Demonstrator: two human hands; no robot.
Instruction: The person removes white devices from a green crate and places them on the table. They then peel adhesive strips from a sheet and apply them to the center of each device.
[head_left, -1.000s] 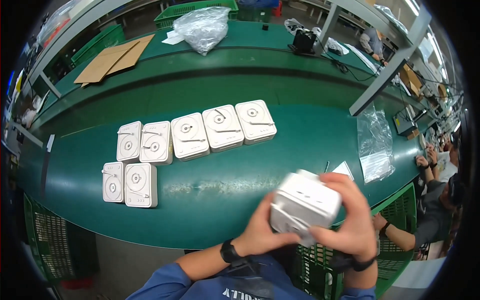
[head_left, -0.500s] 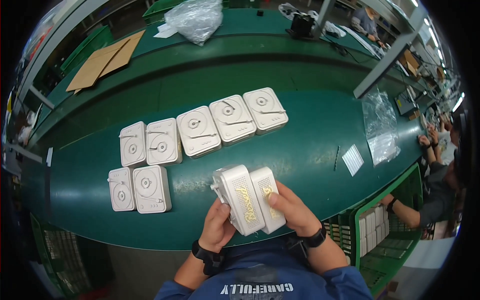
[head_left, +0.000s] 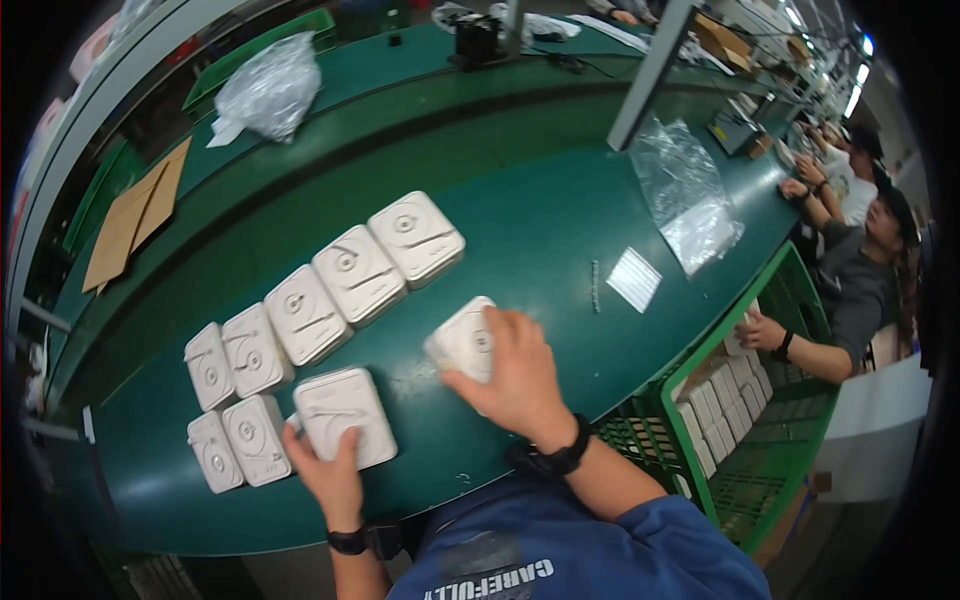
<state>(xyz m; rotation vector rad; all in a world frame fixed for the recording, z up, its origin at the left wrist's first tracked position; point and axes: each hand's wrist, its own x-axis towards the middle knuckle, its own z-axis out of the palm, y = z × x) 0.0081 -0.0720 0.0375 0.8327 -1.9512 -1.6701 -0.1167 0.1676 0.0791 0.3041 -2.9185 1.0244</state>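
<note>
My left hand (head_left: 327,478) grips a white turntable-shaped box (head_left: 350,395) by its left side and top, with the thumb over its face. This box lies face up on the green bench, right beside the near pair of like boxes. To the right, my right hand (head_left: 520,375) is closed round a second white turntable-shaped box (head_left: 463,335), which is turned askew and partly hidden by the fingers. Whether it touches the bench I cannot tell. Several matching boxes (head_left: 300,313) stand face up in a slanting far row, with a near pair (head_left: 256,440) below its left end.
A green crate (head_left: 690,455) holding several white boxes stands at the right edge; a co-worker's hand (head_left: 762,332) reaches into it. On the bench (head_left: 540,250) lie a clear plastic bag (head_left: 690,190), a white sheet (head_left: 634,280) and a thin dark strip (head_left: 595,287). Cardboard (head_left: 135,215) lies far left.
My hands have moved apart, each with one box. The left one has come down at the left, face up; the right one has moved up and forward. The whole view has turned.
</note>
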